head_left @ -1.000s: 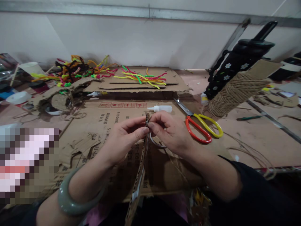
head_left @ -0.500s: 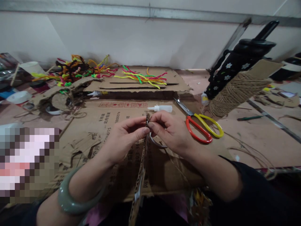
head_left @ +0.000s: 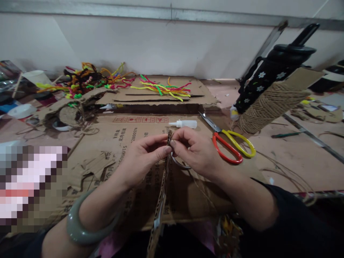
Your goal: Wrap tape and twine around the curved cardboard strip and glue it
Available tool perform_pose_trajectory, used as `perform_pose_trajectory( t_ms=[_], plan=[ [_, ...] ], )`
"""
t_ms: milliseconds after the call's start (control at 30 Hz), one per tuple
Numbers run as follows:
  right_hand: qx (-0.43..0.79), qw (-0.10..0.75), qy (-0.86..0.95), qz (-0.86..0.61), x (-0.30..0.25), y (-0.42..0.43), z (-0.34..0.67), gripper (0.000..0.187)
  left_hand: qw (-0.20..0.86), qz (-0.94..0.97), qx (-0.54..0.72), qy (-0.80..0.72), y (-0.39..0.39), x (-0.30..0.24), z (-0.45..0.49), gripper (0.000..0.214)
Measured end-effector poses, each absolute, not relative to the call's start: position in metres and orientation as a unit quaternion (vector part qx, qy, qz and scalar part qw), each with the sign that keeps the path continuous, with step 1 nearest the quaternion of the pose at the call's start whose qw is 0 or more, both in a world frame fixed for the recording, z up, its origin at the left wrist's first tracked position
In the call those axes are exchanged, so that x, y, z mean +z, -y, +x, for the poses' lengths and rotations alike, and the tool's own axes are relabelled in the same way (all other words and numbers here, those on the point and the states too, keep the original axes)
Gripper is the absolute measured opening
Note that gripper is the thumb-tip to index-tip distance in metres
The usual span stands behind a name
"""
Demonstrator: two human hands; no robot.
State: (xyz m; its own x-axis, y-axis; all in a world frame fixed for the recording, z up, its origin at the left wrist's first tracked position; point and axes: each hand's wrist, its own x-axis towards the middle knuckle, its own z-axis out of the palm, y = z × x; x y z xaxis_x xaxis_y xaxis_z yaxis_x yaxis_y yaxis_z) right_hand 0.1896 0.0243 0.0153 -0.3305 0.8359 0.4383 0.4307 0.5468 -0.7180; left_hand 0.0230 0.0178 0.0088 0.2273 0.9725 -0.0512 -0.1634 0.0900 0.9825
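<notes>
A corrugated cardboard strip (head_left: 155, 222) stands edge-on between my hands, its fluted edge running down toward my lap. Fingers and thumb of my left hand (head_left: 143, 156) pinch its far end from the left. From the right, my right hand (head_left: 200, 154) closes its thumb and fingertips on the same end; any small item at those fingertips is hidden. Below the right hand a thin pale curved rim (head_left: 180, 165) shows, its kind unclear. Just beyond the fingers lies a white glue bottle (head_left: 187, 124). Scissors (head_left: 219, 130) with red and yellow handles rest right of my right hand.
A printed cardboard sheet (head_left: 104, 132) covers the work surface. Colourful pipe cleaners (head_left: 161, 87) lie on cardboard at the back, with a tangled heap (head_left: 88, 79) to their left. A twine spool (head_left: 271, 105) and black flowered bottle (head_left: 268, 73) stand at right.
Both hands keep their pinch on the strip's end, with only a very slight shift of the fingers. Everything else stays in place.
</notes>
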Motion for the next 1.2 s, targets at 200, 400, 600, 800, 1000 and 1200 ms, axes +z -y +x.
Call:
perform_pose_trajectory(
  t_ms=[200,400,600,800,1000,1200],
  plan=[
    [0.221,0.428,0.780,-0.400,0.0166,-0.0228,0.1888,0.011,0.620,0.507,0.451,-0.394,-0.0180,0.0100,0.0243,0.028],
    [0.220,0.436,0.773,-0.404,0.0163,-0.0223,0.1889,0.011,0.630,0.515,0.444,-0.374,-0.0186,0.0074,0.0239,0.033],
    [0.261,0.439,0.759,-0.405,0.0147,-0.0240,0.1898,0.009,0.638,0.492,0.462,-0.370,-0.0177,0.0069,0.0249,0.028],
    [0.310,0.441,0.749,-0.385,0.0097,-0.0264,0.1903,0.011,0.651,0.473,0.470,-0.363,-0.0179,0.0077,0.0248,0.029],
    [0.279,0.439,0.759,-0.391,0.0117,-0.0247,0.1897,0.009,0.634,0.479,0.472,-0.382,-0.0186,0.0072,0.0245,0.032],
    [0.220,0.443,0.773,-0.398,0.0147,-0.0224,0.1891,0.010,0.621,0.496,0.471,-0.383,-0.0191,0.0061,0.0239,0.032]
  ],
)
